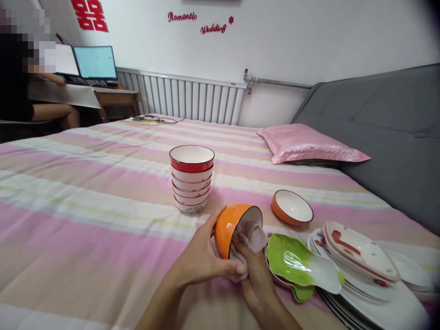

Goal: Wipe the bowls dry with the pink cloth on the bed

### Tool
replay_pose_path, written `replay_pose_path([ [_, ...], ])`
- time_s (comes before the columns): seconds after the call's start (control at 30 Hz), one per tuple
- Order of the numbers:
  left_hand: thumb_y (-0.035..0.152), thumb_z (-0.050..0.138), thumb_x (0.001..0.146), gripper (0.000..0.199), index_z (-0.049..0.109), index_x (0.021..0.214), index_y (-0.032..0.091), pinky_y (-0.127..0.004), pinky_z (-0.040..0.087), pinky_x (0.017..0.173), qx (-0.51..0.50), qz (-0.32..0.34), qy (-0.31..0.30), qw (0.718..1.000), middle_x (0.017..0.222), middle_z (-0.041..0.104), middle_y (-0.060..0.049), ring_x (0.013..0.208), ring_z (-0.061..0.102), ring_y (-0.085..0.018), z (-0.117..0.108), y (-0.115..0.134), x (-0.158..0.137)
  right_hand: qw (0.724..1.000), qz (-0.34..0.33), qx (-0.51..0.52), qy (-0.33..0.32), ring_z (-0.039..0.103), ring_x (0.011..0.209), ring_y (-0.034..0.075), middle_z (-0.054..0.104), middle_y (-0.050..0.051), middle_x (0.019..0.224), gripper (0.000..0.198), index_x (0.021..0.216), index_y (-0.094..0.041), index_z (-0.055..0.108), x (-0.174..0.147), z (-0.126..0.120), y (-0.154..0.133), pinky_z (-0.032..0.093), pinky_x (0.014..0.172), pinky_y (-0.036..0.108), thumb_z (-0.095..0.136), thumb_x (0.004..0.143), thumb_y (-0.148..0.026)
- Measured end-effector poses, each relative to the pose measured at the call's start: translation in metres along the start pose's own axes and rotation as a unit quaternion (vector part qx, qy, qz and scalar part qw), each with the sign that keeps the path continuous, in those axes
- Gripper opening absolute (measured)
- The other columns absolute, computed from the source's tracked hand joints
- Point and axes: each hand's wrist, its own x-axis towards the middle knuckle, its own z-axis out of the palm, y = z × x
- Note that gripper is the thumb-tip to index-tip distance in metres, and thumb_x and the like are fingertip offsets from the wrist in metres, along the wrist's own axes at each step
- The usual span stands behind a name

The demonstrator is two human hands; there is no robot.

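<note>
An orange bowl (227, 227) with a white inside is tilted on its side, its mouth turned to the right. My left hand (202, 256) is wrapped round its outside, thumb at the lower rim. A pale cloth (257, 238) is bunched inside the bowl, and part of it hangs under my left thumb. My right hand (254, 270) reaches into the bowl with its fingers pressed on the cloth; the fingertips are partly hidden. Behind my left hand stands a stack of several white and red bowls (191, 183). Another orange bowl (292, 208) sits upright to the right.
Green and white leaf-shaped dishes (292, 261) lie beside my right hand. Several stacked plates (364, 252) are at the right. A pink pillow (305, 142) rests near the grey headboard (378, 105). Cables (151, 120) lie at the bed's far edge. A person (20, 91) sits at a desk, far left.
</note>
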Motion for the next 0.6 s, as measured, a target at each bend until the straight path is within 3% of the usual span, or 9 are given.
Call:
replay_pose_path([
  [0.1,0.028,0.083,0.054,0.112,0.020,0.145,0.018,-0.041,0.031,0.107,0.032,0.016,0.026,0.999,0.144,0.035,-0.015,0.130,0.038,-0.030,0.006,0.002,0.001,1.000,-0.002,0.029,-0.006,0.063,0.101,0.024,0.062,0.011,0.119,0.061,0.120,-0.019,0.054,-0.005,0.003,0.000,0.054,0.074,0.030,0.077,0.064,-0.024],
  [0.3,0.012,0.067,0.059,0.092,0.029,0.142,0.018,-0.038,0.037,0.103,0.076,0.048,0.049,0.995,0.138,0.045,-0.011,0.123,0.045,-0.029,0.004,0.007,0.003,0.999,-0.021,0.008,-0.026,0.062,0.105,0.025,0.067,0.009,0.109,0.050,0.112,-0.020,0.057,-0.009,0.005,0.000,0.054,0.075,0.031,0.075,0.066,-0.022],
  [0.47,0.009,0.064,0.053,0.093,0.033,0.140,0.017,-0.038,0.037,0.104,0.089,0.059,0.015,0.994,0.139,0.045,-0.011,0.124,0.043,-0.031,-0.001,0.010,0.000,0.999,-0.051,0.002,-0.004,0.060,0.108,0.025,0.062,0.007,0.119,0.066,0.120,-0.025,0.052,-0.006,0.004,0.001,0.054,0.082,0.034,0.078,0.060,-0.021],
  [0.6,0.009,0.064,0.053,0.094,0.032,0.141,0.016,-0.038,0.037,0.104,0.075,0.051,-0.012,0.996,0.139,0.044,-0.011,0.125,0.042,-0.031,-0.006,0.010,-0.002,0.997,-0.064,-0.039,-0.010,0.062,0.104,0.025,0.065,0.007,0.113,0.061,0.116,-0.021,0.055,-0.004,0.001,0.002,0.053,0.082,0.034,0.079,0.060,-0.024],
])
